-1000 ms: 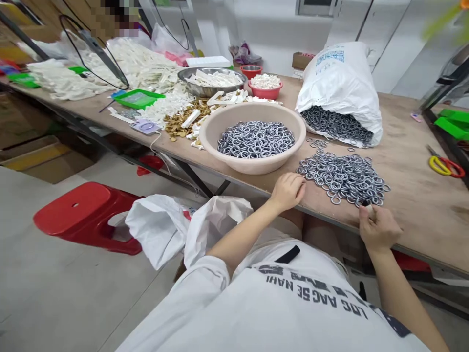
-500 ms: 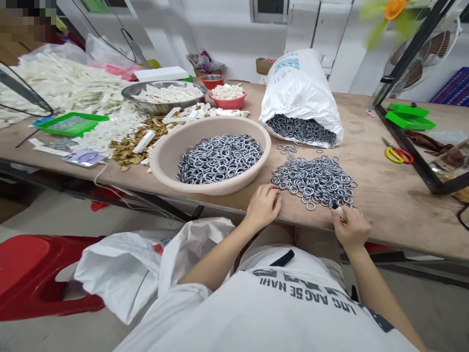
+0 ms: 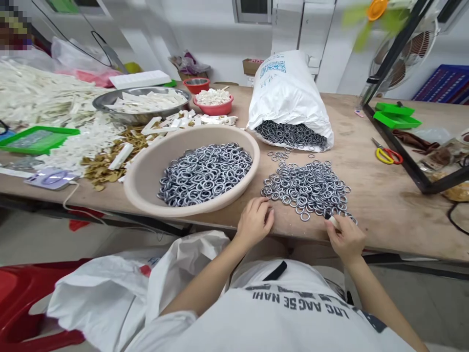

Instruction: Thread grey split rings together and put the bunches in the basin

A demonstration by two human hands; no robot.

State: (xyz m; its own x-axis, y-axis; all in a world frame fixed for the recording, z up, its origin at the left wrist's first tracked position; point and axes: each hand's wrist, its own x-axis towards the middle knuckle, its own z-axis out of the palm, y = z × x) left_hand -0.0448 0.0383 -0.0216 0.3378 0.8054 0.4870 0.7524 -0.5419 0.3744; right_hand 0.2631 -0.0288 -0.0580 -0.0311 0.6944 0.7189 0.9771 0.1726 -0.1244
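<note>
- Head view, left hand [image 3: 254, 222]: the fingers are curled over and the hand rests near the front edge of the desk [image 3: 381, 195], just beside the pile; the curled fingers hide whether it holds anything.
- Right hand [image 3: 345, 238]: thumb and fingers pinch a small white piece with a dark tip [image 3: 332, 221], right at the near edge of the pile.
- The loose pile of grey metal rings [image 3: 306, 190] lies flat on the desk, with a small cluster of rings [image 3: 278, 155] just apart from it on the far side.
- Left of the pile, a beige plastic basin [image 3: 139, 195] is partly filled with more rings [image 3: 204, 175].
- Beyond the pile, a white woven sack [image 3: 289, 93] lies on its side, with rings [image 3: 291, 135] filling its open mouth.
- Farther left are a steel bowl [image 3: 98, 102] of white strips, a pink bowl [image 3: 213, 111], brown flakes [image 3: 110, 156] and a green tray [image 3: 36, 139].
- Right of the pile lie yellow-and-red scissors [image 3: 387, 155].
- Below the desk, a white plastic bag [image 3: 110, 298] hangs beside the left arm, near a red stool [image 3: 22, 298].
</note>
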